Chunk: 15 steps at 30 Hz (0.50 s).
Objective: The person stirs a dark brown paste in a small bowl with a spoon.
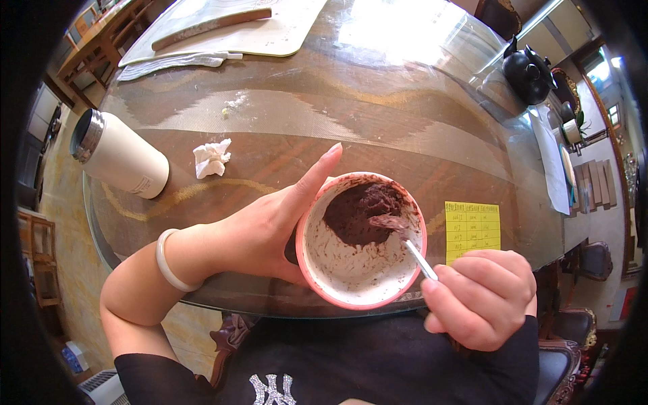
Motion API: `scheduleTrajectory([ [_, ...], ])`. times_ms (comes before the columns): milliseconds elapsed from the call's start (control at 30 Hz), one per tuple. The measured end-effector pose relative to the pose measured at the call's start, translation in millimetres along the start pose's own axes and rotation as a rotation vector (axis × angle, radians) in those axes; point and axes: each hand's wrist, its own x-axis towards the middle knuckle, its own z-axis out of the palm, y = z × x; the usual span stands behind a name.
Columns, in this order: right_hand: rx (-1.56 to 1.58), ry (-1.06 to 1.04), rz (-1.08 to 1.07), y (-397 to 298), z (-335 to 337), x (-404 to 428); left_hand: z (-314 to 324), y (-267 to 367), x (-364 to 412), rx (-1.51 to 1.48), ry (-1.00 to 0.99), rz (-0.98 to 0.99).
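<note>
My left hand [288, 217] grips the side of a pink-rimmed bowl [362, 286], its thumb raised along the outer wall. Inside, a thick dark reddish-brown paste [349, 212] lies against the far side, and smears of it streak the white inner wall. My right hand [481, 298] is closed around the handle of a metal utensil, probably a spoon [421, 260]. Its other end is coated in paste and reaches into the bowl, so its shape is hidden. A yellow sheet with a handwritten table [471, 228] lies just beyond my right hand, which covers its lower part.
A cream bottle without a lid [126, 154] and a crumpled tissue [211, 158] are at the left of the glass-topped table [283, 147]. Farther back lie a white board [288, 35], a wooden stick [212, 29] and a white cloth [169, 63]. A black teapot [526, 73] stands at the far right.
</note>
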Motion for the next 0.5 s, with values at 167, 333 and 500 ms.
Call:
scheduleTrajectory([
  [167,0.084,0.010,-0.072,-4.6,6.8,-3.8,-1.8,0.6,4.1,0.008,-0.018,0.015],
  [333,0.002,-0.003,-0.011,-0.1,2.7,-1.1,0.2,0.1,-0.4,0.016,-0.007,-0.009],
  [500,0.078,0.029,-0.042,-1.4,-1.2,1.1,0.3,-0.3,-1.3,0.013,-0.003,-0.003],
])
